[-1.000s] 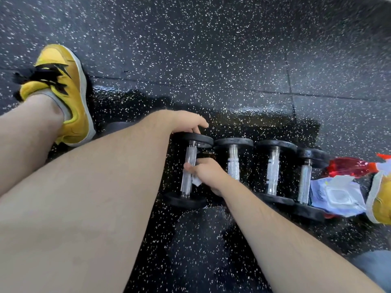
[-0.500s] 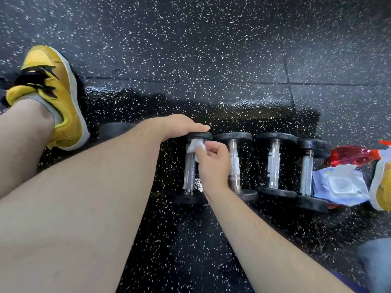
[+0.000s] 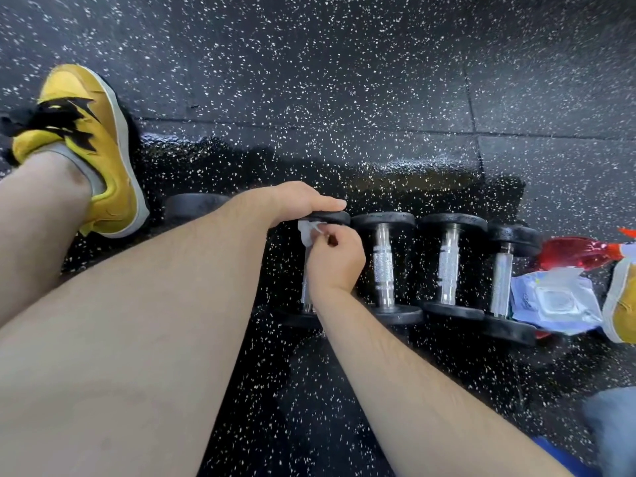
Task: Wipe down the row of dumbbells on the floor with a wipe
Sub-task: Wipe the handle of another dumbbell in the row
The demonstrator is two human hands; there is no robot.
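A pale wipes pack (image 3: 554,301), contents hidden, lies at the row's right end, the right hand (image 3: 335,259) pinches a crumpled white wipe (image 3: 307,233) against a black-headed dumbbell (image 3: 306,294) on the speckled floor (image 3: 344,80), and the left hand (image 3: 292,203) rests straight fingers on its far head.

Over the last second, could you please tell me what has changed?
The right hand, pinching the wipe, slid along the dumbbell handle from its middle to the far end. The left hand stayed on that dumbbell's far plate; the other dumbbells, wipes pack and bottle did not move.
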